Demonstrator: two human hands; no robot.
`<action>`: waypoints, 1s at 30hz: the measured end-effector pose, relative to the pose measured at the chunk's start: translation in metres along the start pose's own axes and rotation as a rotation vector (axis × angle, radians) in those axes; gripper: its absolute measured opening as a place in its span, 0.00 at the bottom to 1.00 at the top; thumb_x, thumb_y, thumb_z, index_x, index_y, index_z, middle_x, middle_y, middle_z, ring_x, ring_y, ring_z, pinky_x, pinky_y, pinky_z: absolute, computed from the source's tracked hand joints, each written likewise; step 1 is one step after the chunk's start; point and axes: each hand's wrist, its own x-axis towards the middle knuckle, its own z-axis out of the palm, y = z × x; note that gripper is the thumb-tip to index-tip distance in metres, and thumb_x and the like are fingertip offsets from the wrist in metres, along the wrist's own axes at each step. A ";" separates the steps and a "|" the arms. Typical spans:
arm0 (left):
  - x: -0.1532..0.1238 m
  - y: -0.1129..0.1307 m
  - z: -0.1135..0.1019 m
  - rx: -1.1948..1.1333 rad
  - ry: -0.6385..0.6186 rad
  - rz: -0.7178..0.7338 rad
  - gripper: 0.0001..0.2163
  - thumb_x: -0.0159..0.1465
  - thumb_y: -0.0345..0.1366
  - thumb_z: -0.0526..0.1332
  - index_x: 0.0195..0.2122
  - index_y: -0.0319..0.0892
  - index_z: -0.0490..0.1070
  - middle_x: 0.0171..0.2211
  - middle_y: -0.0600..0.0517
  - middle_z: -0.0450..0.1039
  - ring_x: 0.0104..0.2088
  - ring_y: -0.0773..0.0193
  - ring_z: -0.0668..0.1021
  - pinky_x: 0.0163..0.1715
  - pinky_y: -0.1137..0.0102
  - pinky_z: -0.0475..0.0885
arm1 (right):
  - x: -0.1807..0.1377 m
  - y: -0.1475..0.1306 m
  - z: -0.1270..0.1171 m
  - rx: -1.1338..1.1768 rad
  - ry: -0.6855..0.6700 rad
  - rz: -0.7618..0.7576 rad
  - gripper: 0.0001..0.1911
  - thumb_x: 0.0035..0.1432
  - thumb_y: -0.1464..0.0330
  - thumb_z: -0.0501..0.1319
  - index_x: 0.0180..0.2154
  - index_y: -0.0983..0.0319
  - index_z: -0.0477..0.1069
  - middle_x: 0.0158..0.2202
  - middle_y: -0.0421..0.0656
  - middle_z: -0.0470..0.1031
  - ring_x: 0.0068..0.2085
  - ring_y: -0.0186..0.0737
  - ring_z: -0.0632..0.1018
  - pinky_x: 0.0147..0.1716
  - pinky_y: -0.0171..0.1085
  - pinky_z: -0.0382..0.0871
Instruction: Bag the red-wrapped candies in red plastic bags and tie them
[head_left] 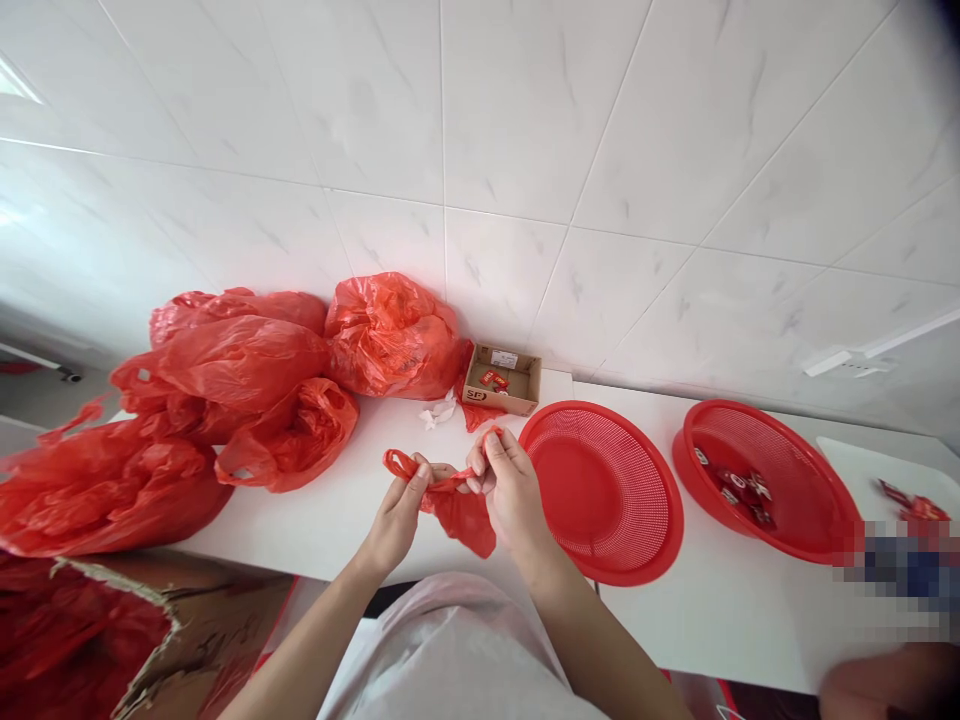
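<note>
A small red plastic bag (463, 518) hangs in front of my body, gathered between both hands. My left hand (409, 500) is closed around one side of it, and a loop of the bag sticks out past the thumb. Fingers pinched, my right hand (504, 480) grips the other side, a little higher. The lower part of the bag dangles below the fingers, limp and flat; its inside is hidden. Just beyond my hands stands a small cardboard box (517, 404) with a few red wrapped pieces in it. A crumpled white tissue (438, 412) lies beside the box.
Large red plastic bags (247, 350) fill the table's left side. On the right are a red basket (551, 520) and another red basket (810, 540) with small wrapped pieces. A white tray (847, 460) stands far right, near a blurred person. An open carton (217, 610) is lower left.
</note>
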 end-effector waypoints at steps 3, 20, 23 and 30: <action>0.003 -0.001 -0.005 0.008 0.121 -0.006 0.19 0.68 0.51 0.50 0.28 0.42 0.66 0.39 0.44 0.77 0.45 0.55 0.75 0.45 0.62 0.70 | -0.008 0.002 0.000 -0.123 -0.019 -0.062 0.17 0.65 0.55 0.55 0.29 0.59 0.57 0.25 0.34 0.60 0.23 0.29 0.64 0.28 0.33 0.63; 0.005 0.016 -0.006 0.139 0.066 0.120 0.05 0.56 0.36 0.69 0.29 0.43 0.76 0.34 0.50 0.69 0.39 0.60 0.75 0.36 0.67 0.75 | -0.018 0.006 -0.011 -0.080 0.025 0.088 0.12 0.53 0.66 0.62 0.36 0.57 0.58 0.24 0.30 0.58 0.22 0.29 0.67 0.25 0.31 0.62; 0.006 0.019 -0.010 0.115 0.030 0.124 0.06 0.56 0.36 0.69 0.27 0.43 0.75 0.33 0.50 0.68 0.36 0.61 0.75 0.33 0.67 0.74 | -0.016 0.008 -0.019 -0.183 -0.011 0.117 0.10 0.54 0.66 0.62 0.34 0.57 0.60 0.24 0.31 0.59 0.22 0.29 0.64 0.23 0.31 0.60; 0.008 0.027 -0.021 0.316 -0.226 0.111 0.04 0.60 0.35 0.66 0.30 0.42 0.73 0.34 0.50 0.68 0.36 0.63 0.74 0.36 0.68 0.72 | -0.010 0.001 -0.027 -0.717 -0.168 -0.160 0.09 0.57 0.70 0.60 0.41 0.57 0.75 0.46 0.43 0.72 0.42 0.37 0.73 0.43 0.37 0.68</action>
